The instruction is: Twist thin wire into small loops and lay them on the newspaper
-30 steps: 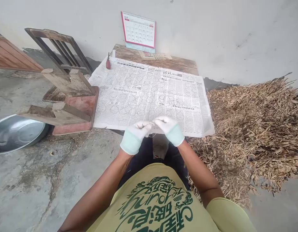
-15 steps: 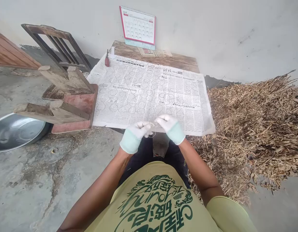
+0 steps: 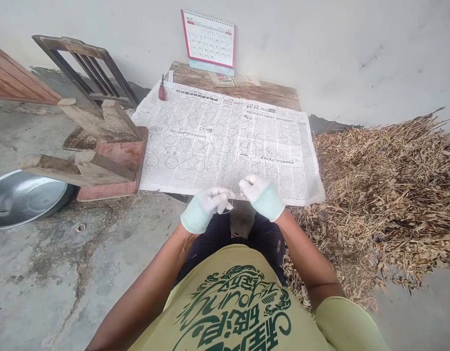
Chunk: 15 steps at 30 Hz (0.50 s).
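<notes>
Both my hands wear white gloves and meet just in front of the near edge of a newspaper (image 3: 225, 141) spread over a low wooden table (image 3: 269, 92). My left hand (image 3: 205, 207) pinches one end of a thin wire (image 3: 229, 204) that curls into a small loop. My right hand (image 3: 259, 195) is closed in a pinch on the other end of that wire. The hands sit a little apart, above my knees.
A red-handled tool (image 3: 161, 91) lies at the newspaper's far left corner. A desk calendar (image 3: 209, 41) leans on the wall. An overturned wooden chair (image 3: 93, 131) and a metal basin (image 3: 24, 197) lie left; a heap of dry pods (image 3: 385, 195) lies right.
My hands have drawn slightly apart and dropped a little toward me, showing the wire loop between them. The camera view has tilted slightly.
</notes>
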Motion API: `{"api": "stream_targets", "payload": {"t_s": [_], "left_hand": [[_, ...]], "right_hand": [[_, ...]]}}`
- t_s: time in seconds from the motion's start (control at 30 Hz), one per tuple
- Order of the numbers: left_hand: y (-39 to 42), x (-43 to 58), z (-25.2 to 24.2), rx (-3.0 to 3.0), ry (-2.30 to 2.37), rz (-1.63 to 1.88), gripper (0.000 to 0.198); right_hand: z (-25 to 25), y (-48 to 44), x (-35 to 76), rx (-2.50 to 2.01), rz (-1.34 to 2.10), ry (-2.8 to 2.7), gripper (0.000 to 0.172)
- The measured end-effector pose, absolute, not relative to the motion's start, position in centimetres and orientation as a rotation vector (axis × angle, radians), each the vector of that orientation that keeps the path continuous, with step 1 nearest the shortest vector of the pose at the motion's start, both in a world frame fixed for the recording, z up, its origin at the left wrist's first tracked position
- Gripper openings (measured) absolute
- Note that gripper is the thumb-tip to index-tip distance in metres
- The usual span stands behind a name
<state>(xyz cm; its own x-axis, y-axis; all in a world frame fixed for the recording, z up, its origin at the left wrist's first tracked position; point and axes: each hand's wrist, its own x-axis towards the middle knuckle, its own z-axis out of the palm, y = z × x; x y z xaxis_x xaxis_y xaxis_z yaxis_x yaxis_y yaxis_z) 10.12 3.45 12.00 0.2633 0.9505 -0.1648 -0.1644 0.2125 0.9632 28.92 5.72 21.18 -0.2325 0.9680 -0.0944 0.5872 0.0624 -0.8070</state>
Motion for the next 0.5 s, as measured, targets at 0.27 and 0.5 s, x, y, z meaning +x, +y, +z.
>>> {"api": "stream_targets", "payload": {"t_s": [0.27,0.5], "left_hand": [[3.1,10.6,12.6,0.968,0.982,1.026,0.036],[2.8,10.2,13.6,0.975,1.075,1.059,0.032]], "right_hand": [[20.3,6.0,28.9,-1.491,1.048,-1.88,0.027],[20.1,6.1,29.0,-1.374,1.373,-1.603,0.021]]}}
